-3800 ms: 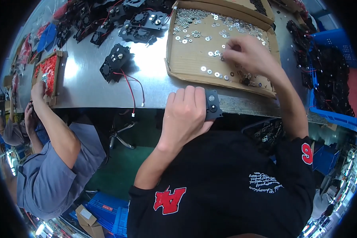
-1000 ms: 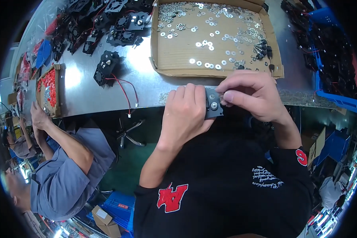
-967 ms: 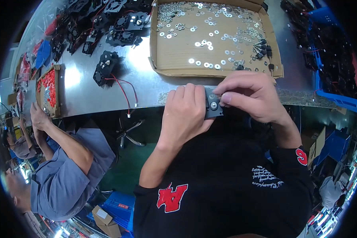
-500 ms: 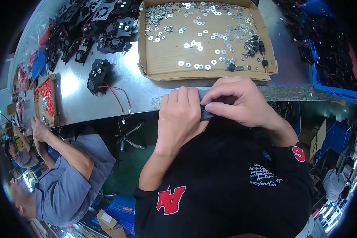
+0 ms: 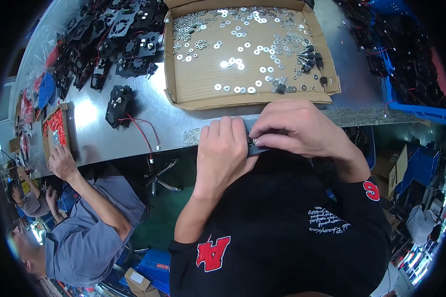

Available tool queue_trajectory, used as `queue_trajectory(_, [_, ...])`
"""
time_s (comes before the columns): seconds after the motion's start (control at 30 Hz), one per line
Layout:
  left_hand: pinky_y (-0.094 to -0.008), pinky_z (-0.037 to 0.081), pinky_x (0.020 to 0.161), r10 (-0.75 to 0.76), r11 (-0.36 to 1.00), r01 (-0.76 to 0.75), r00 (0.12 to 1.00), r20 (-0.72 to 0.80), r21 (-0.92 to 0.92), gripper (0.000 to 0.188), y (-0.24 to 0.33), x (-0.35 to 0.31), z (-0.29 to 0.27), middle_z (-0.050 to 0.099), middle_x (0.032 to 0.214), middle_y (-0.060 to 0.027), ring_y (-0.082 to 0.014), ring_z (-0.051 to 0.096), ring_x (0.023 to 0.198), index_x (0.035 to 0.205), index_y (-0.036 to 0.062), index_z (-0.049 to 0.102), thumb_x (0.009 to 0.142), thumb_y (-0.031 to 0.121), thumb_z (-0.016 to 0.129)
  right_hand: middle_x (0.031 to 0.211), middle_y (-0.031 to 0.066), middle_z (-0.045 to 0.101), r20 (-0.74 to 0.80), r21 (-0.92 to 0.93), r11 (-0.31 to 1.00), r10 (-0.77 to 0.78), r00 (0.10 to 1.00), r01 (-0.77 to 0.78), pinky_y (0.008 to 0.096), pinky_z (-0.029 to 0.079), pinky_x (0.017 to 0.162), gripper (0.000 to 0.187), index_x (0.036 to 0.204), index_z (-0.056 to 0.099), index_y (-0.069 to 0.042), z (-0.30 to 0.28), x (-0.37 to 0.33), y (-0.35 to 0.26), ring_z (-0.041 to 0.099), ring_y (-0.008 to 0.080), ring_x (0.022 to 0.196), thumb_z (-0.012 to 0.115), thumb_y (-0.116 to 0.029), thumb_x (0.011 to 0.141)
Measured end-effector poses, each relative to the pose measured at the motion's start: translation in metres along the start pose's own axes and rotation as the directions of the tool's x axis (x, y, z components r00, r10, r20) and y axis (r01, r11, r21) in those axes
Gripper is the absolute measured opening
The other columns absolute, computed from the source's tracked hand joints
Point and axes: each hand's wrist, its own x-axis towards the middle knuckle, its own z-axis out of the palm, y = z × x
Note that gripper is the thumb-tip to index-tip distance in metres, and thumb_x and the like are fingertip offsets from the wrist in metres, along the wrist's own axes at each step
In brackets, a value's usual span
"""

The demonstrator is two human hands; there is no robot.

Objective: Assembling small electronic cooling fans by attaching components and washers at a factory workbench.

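Clamping the dark plate (image 5: 254, 149) in the left hand (image 5: 222, 153), right by the table edge (image 5: 193, 136), near a cardboard tray (image 5: 197, 75) of washers (image 5: 251, 90), with the right hand (image 5: 302, 127) pinched nearly together at a small shiny bit (image 5: 255, 141), tbh can't tell if actually gripping that

And here's the flat dark plate (image 5: 253, 150), mostly covered, gripped by the left hand (image 5: 222, 153) at the counter's (image 5: 99, 133) front edge, a small shiny metal piece (image 5: 255, 141) glinting at the right hand's (image 5: 300, 129) pinch!
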Motion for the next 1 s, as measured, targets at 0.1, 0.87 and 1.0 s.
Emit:
queue_trajectory(0.1, [-0.0376,0.042,0.063,0.003,1.000,-0.003,1.000,0.014,-0.003,0.041,0.001,0.002,-0.004,0.048,0.077,-0.0103,-0.0280,0.053,0.071,0.088,0.0034,0.052,0.068,0.029,0.076,0.084,0.0077,0.066,-0.008,0.136,0.990,0.044,0.999,-0.042,0.0291,0.049,0.065,0.014,0.092,0.073,-0.003,0.001,0.000,-0.005,0.063,0.0197,0.073,0.076,-0.005,0.079])
queue_trajectory(0.87, [-0.0364,0.041,0.063,0.029,0.998,-0.029,1.000,0.003,0.054,0.043,0.005,0.016,-0.018,0.049,0.080,-0.0095,-0.0261,0.052,0.071,0.090,0.0026,0.053,0.065,0.028,0.076,0.081,0.0090,0.064,-0.061,0.019,0.998,0.066,0.996,-0.065,0.0326,0.050,0.066,0.012,0.091,0.069,-0.001,-0.010,0.002,-0.015,0.064,0.0215,0.073,0.074,-0.005,0.081])
queue_trajectory(1.0, [-0.0356,0.039,0.061,0.062,0.993,-0.061,0.998,-0.007,0.099,0.039,0.004,0.022,-0.022,0.046,0.077,-0.0079,-0.0239,0.050,0.068,0.085,0.0047,0.052,0.064,0.028,0.075,0.077,0.0091,0.062,-0.025,0.052,0.986,0.159,0.987,-0.158,0.0325,0.049,0.062,0.016,0.086,0.064,0.001,-0.012,0.008,-0.019,0.063,0.0218,0.071,0.076,-0.008,0.080])
